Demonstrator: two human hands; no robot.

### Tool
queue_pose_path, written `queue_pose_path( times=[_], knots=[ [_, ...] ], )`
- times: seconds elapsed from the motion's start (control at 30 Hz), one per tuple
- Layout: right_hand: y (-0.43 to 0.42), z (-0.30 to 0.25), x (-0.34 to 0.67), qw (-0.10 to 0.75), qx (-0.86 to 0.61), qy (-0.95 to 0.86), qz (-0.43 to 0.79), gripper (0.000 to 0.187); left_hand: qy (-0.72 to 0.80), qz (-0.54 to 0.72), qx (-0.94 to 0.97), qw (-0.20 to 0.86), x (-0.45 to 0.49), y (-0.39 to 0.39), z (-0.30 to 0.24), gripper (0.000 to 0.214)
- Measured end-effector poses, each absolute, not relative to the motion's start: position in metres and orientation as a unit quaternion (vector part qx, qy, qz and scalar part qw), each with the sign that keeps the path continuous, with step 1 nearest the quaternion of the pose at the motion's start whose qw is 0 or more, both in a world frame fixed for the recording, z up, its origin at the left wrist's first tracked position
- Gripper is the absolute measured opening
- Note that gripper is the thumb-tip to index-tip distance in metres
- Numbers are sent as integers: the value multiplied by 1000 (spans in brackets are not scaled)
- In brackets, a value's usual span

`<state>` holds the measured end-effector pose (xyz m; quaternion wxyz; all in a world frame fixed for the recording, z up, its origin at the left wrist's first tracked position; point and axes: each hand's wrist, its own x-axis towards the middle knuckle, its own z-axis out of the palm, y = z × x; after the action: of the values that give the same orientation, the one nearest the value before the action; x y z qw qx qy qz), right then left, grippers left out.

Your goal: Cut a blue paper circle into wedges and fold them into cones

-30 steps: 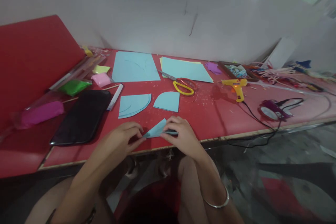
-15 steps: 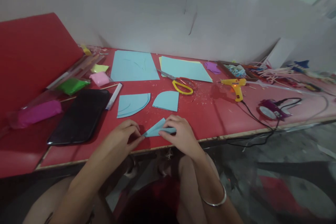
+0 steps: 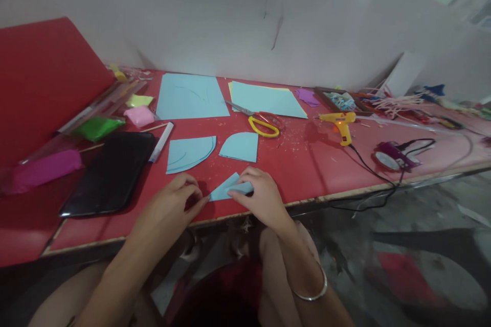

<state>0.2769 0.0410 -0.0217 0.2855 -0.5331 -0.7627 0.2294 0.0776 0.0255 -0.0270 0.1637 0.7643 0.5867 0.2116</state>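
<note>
Near the table's front edge, both hands are on a folded piece of light blue paper [image 3: 225,187]. My left hand [image 3: 179,199] pinches its pointed left corner between thumb and fingertips. At the other end, my right hand [image 3: 259,191] grips a curled-over flap, thumb in front and fingers behind, partly hiding the paper. Just beyond lie two blue quarter-circle pieces: the left piece [image 3: 190,153] bears drawn curved lines, and the right piece [image 3: 241,146] is slightly smaller. Scissors [image 3: 264,126] with a yellow and a red handle rest behind them, blades pointing left.
On the left are a black phone [image 3: 111,176], a white marker [image 3: 161,142] and bagged coloured clay [image 3: 98,127]. Large blue sheets [image 3: 192,97] lie at the back. A yellow glue gun [image 3: 339,125] with a cord and a purple device [image 3: 395,156] stand to the right.
My right hand has curled the paper's flap a little further over to the left. My left hand keeps its pinch on the corner. The whole view has shifted slightly.
</note>
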Motion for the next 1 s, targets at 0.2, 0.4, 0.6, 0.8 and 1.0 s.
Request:
queue_pose_path(
  times=[0.2, 0.4, 0.6, 0.8, 1.0],
  knots=[
    [41, -21, 277, 278, -538, -763, 225, 13, 596, 179, 771, 138, 78, 25, -25, 30],
    [40, -22, 277, 276, -536, -766, 223, 14, 559, 184, 797, 132, 72, 28, -23, 15],
    [40, -20, 277, 270, -535, -771, 215, 13, 528, 186, 812, 165, 66, 34, -21, 17],
    [41, -20, 277, 257, -534, -777, 211, 17, 494, 230, 830, 119, 69, 31, -20, 23],
    [40, -22, 278, 266, -534, -779, 196, 14, 429, 222, 875, -26, 93, 18, -30, 32]
  ],
)
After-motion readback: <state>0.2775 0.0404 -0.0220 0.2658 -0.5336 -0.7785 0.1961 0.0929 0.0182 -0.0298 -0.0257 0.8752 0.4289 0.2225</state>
